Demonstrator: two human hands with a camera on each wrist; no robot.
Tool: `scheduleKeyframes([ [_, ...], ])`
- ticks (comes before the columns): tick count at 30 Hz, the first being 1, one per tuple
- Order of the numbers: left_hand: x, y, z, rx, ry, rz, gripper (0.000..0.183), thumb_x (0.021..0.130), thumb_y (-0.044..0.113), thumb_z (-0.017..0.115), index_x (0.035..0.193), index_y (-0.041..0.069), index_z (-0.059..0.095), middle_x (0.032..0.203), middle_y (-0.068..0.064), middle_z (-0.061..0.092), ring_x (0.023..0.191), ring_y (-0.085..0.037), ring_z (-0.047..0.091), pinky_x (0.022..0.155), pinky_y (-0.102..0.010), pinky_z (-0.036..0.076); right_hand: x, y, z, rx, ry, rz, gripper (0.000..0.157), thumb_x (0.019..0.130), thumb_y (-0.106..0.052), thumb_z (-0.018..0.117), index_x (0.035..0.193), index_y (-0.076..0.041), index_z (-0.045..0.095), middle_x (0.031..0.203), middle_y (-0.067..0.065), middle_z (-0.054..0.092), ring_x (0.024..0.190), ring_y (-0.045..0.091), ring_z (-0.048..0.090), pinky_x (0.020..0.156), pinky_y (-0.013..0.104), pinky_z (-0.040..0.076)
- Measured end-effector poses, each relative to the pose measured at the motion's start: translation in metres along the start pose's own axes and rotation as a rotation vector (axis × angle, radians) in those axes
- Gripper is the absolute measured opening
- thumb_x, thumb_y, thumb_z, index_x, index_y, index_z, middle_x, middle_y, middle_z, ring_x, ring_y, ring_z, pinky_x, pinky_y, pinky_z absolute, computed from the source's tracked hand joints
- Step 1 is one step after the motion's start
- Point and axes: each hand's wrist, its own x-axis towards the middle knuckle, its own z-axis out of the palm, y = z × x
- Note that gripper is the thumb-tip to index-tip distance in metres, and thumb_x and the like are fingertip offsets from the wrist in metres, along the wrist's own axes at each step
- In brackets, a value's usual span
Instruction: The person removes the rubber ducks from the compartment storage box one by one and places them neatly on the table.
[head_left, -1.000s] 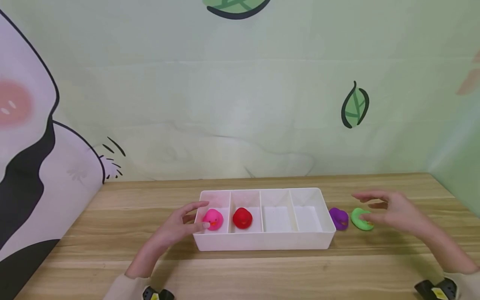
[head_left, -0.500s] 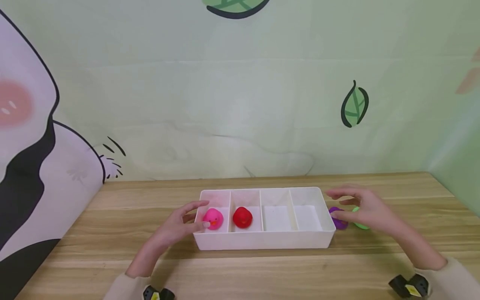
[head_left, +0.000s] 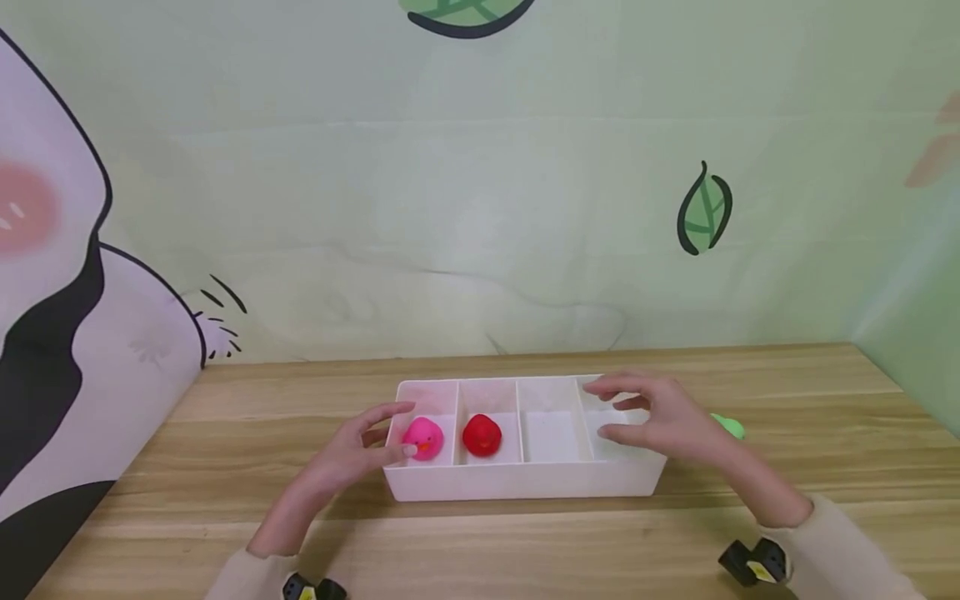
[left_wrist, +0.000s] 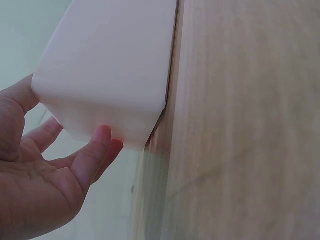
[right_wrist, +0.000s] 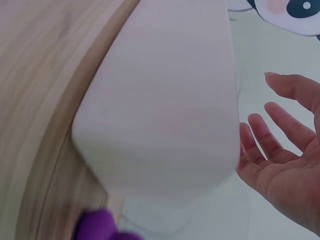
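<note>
A white box with several compartments (head_left: 525,481) stands on the wooden table. In its leftmost compartment is a pink rubber duck (head_left: 424,439), and a red rubber duck (head_left: 482,436) sits in the one beside it. My left hand (head_left: 358,446) holds the box's left end, thumb and index finger over the rim, other fingertips against the end wall in the left wrist view. Over the rightmost compartment hovers my right hand (head_left: 660,417), fingers spread and holding nothing. A purple toy (right_wrist: 97,226) shows at the bottom of the right wrist view, hidden behind this hand in the head view.
A light green toy (head_left: 729,427) lies on the wooden table (head_left: 525,550) right of the box, partly covered by the right forearm. Behind the table hangs a pale green backdrop (head_left: 450,208) with a cartoon animal and leaves.
My right hand has moved left, from above the green toy, past the purple one, to over the box's right end. The left hand has stayed at the box's left end.
</note>
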Motion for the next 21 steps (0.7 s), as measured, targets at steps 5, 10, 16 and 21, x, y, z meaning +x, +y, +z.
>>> scheduleKeyframes([
  [5,0.000,-0.002,0.000,0.000,0.004,0.004,0.059,0.079,0.022,0.070,0.132,0.013,0.047,0.141,-0.017,0.034,0.124,-0.047,0.036,0.094,-0.051,0.040,0.010,-0.007,0.016,0.018,-0.041,-0.021,0.040,0.074,-0.007,0.074,0.111,0.002,0.062,0.110,0.014,0.062,0.092,0.024,0.058,0.078,0.040,0.052],
  [10,0.000,-0.003,-0.001,-0.005,-0.003,0.019,0.059,0.079,0.022,0.070,0.132,0.013,0.047,0.141,-0.018,0.033,0.124,-0.048,0.034,0.094,-0.052,0.040,0.017,-0.013,0.030,0.039,-0.088,-0.026,0.040,0.076,-0.010,0.073,0.112,0.002,0.061,0.108,0.014,0.061,0.094,0.024,0.057,0.079,0.042,0.052],
  [16,0.001,-0.004,0.000,-0.012,-0.007,0.021,0.059,0.080,0.020,0.070,0.132,0.012,0.046,0.141,-0.018,0.033,0.124,-0.047,0.034,0.094,-0.051,0.041,0.027,-0.018,0.047,0.057,-0.102,-0.011,0.038,0.076,-0.006,0.071,0.112,0.000,0.061,0.108,0.015,0.061,0.094,0.031,0.056,0.079,0.041,0.052],
  [21,0.001,-0.004,0.000,-0.011,-0.003,0.024,0.059,0.079,0.019,0.071,0.132,0.011,0.046,0.141,-0.018,0.033,0.124,-0.047,0.034,0.093,-0.050,0.041,0.036,-0.021,0.059,0.080,-0.110,-0.019,0.037,0.076,-0.004,0.071,0.112,-0.002,0.062,0.107,0.015,0.060,0.095,0.031,0.056,0.079,0.041,0.052],
])
